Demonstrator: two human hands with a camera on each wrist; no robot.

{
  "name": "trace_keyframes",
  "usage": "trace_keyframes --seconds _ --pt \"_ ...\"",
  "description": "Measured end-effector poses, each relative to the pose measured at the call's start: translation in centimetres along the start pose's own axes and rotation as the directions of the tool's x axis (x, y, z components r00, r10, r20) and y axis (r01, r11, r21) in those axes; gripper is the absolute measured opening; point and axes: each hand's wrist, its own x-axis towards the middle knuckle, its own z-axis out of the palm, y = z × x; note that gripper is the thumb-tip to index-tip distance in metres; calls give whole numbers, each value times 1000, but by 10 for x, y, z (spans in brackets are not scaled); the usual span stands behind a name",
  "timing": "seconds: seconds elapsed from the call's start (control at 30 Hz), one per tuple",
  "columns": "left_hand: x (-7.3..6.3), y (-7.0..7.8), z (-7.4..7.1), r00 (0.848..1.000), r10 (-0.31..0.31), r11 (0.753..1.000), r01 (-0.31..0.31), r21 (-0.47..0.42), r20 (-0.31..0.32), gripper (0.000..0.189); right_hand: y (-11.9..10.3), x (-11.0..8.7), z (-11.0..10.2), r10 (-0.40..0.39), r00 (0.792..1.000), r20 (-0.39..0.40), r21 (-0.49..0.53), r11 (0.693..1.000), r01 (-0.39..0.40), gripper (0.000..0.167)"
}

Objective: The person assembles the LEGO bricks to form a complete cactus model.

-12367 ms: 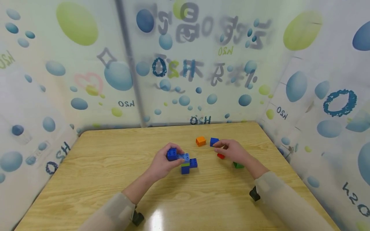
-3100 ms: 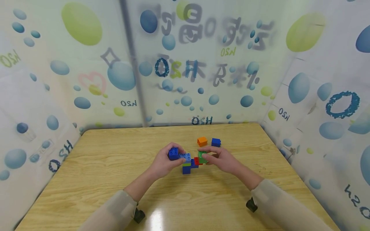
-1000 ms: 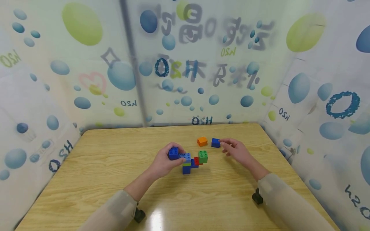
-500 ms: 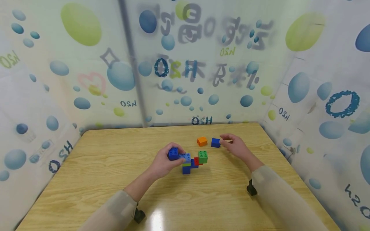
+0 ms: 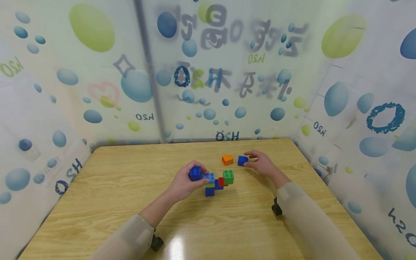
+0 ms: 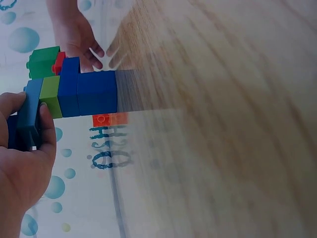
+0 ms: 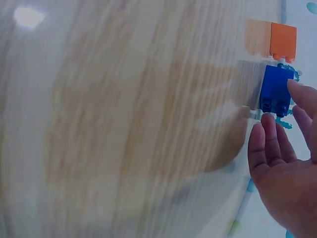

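My left hand grips a built toy-brick assembly by its light blue brick, thumb on the near side. A dark blue brick sits at its left end. Under the light blue one comes a lime brick, then blue bricks. A red brick and a green brick extend to the right. Farther back, my right hand is at a loose blue brick, its thumb against or very near it. The other fingers are extended below the brick's studs in the right wrist view.
An orange brick lies on its side, left of the loose blue brick. The wooden table reaches back to a patterned curtain, with more curtain at both sides.
The right hand let go of the green brick, which stays on the assembly, and moved back and right to the loose blue brick. The red brick joined earlier. The left hand keeps its grip.
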Motion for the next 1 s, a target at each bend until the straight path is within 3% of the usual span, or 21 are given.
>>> trace_keyframes --seconds 0.73,1.0 --pt "1 -2 1 1000 13 1000 -13 -10 -1 33 3 6 9 65 997 -49 -78 995 -69 44" --pt "0 -5 1 1000 27 999 -27 -20 -4 34 0 -1 6 44 996 -81 13 999 -43 44"
